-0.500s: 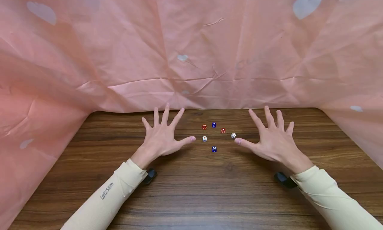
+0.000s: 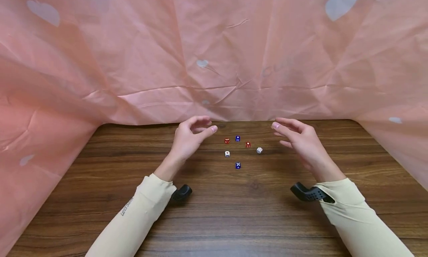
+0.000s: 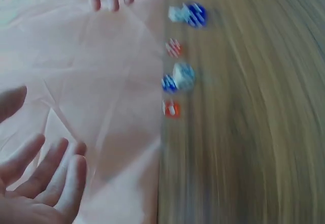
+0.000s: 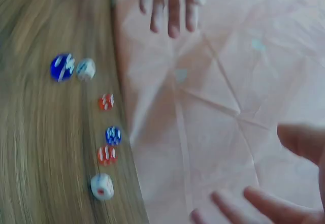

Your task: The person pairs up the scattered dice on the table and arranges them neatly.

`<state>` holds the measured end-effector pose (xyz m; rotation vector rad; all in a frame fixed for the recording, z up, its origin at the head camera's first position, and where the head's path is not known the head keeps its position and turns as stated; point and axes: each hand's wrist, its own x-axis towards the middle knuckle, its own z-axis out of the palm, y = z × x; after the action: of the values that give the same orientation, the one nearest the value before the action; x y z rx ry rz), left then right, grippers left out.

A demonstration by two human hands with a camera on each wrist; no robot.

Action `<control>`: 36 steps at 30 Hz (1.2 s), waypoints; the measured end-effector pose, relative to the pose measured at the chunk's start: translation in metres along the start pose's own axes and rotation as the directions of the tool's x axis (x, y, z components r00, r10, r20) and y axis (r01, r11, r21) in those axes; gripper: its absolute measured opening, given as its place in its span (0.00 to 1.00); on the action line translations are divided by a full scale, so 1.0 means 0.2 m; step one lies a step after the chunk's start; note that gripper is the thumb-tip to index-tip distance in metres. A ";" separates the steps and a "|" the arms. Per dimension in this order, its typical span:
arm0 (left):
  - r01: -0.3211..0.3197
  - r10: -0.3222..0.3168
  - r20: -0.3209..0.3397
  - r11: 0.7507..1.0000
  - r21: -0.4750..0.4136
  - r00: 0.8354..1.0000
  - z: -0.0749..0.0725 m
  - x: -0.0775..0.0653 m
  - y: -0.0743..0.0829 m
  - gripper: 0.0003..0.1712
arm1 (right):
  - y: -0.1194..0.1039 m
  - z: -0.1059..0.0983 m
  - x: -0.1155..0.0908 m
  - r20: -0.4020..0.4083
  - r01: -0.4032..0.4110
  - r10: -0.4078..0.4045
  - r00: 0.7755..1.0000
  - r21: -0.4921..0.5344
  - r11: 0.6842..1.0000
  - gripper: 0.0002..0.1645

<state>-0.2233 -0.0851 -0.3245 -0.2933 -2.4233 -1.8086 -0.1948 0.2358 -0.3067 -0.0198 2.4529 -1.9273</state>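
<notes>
Several dice lie scattered on the wooden table between the two hands. A red die (image 2: 227, 140) and a blue die (image 2: 237, 138) sit toward the back, with another red die (image 2: 247, 145) beside them. One white die (image 2: 227, 154) is on the left, a second white die (image 2: 259, 150) on the right, and a blue die (image 2: 238, 165) nearest the front. My left hand (image 2: 189, 138) hovers left of the dice, palm inward, fingers loosely bent around nothing. Opposite it, my right hand (image 2: 302, 142) is also raised, holding nothing. Both wrist views show the dice blurred and apart from the fingers.
Brown wood grain covers the table (image 2: 214, 220). A pink cloth (image 2: 150, 64) with pale hearts hangs behind the table and along both sides. Black wrist devices (image 2: 182, 192) protrude from under the cream sleeves (image 2: 140, 208).
Both hands have turned from palms down with spread fingers to palms facing each other, with fingers loosely bent. The dice keep their places on the table.
</notes>
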 end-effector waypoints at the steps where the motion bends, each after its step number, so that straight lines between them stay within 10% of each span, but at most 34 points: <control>1: 0.005 -0.006 -0.008 0.998 -0.062 1.000 0.01 0.00 0.00 0.23 | 0.00 0.01 0.00 -0.007 0.017 -0.016 1.000 0.084 0.996 0.30; 11: -0.036 0.021 -0.045 0.930 -0.365 0.999 0.07 0.00 -0.03 0.19 | 0.06 0.05 0.01 -0.033 0.197 -0.200 0.979 0.380 0.904 0.13; 22: -0.023 0.014 -0.034 0.950 -0.311 0.999 0.09 -0.01 -0.03 0.18 | 0.09 0.09 0.02 -0.127 0.188 -0.174 0.976 0.110 0.976 0.17; 36: -0.025 0.013 -0.043 0.955 -0.296 0.999 0.12 -0.02 -0.02 0.16 | 0.15 0.10 0.05 -0.131 0.135 -0.143 0.981 -0.064 0.989 0.22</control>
<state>-0.2194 -0.0635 -0.3357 -0.2987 -2.1096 -2.1460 -0.2033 0.2238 -0.3414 -0.0653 2.6590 -1.9756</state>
